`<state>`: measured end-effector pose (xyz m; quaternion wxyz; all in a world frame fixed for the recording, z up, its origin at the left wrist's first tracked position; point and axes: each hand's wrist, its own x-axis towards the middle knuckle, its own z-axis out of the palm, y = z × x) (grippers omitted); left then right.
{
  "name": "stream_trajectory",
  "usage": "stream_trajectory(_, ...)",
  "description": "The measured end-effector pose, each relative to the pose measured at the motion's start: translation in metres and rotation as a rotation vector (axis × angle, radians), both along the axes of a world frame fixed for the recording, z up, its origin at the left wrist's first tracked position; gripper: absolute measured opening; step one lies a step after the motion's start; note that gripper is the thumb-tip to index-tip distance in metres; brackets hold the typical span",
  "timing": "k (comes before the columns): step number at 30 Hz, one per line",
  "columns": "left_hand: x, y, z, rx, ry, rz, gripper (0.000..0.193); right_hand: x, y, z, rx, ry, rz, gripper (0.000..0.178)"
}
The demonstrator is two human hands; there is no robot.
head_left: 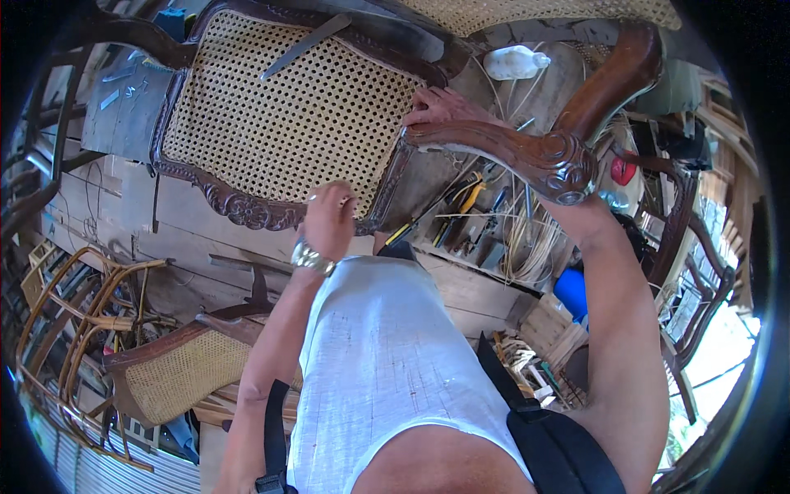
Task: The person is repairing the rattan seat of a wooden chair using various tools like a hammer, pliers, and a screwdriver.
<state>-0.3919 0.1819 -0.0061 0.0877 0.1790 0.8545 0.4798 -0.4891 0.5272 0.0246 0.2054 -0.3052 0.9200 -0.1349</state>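
Observation:
A carved dark wooden chair (247, 216) lies before me, with woven cane (280, 115) stretched across its seat. My left hand (331, 221) is closed at the near edge of the cane, its fingers curled; whatever they may hold is hidden. Over the right rim of the seat frame, my right hand (453, 107) bends its fingers onto the cane's border. The carved chair arm (510, 148) crosses over my right wrist and hides part of it. A flat grey blade-like strip (306, 45) rests on the far part of the cane, apart from both hands.
Right of the seat are a white plastic bottle (516, 62), hand tools with yellow and black handles (471, 198) and loose cane strands (527, 247). A blue container (572, 294) stands lower right. At left lie a rattan frame (90, 305) and another cane panel (185, 375).

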Motion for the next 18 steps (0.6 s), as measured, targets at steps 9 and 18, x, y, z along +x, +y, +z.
stream_trajectory(9,0.004,0.087,-0.020,0.082,-0.013,0.001,0.012,0.002,-0.001,-0.003,-0.042,0.057,-0.013,0.038)
stream_trajectory(18,-0.009,0.085,-0.023,0.115,0.010,-0.207,0.007,0.002,-0.002,-0.005,0.008,0.033,-0.027,0.037)
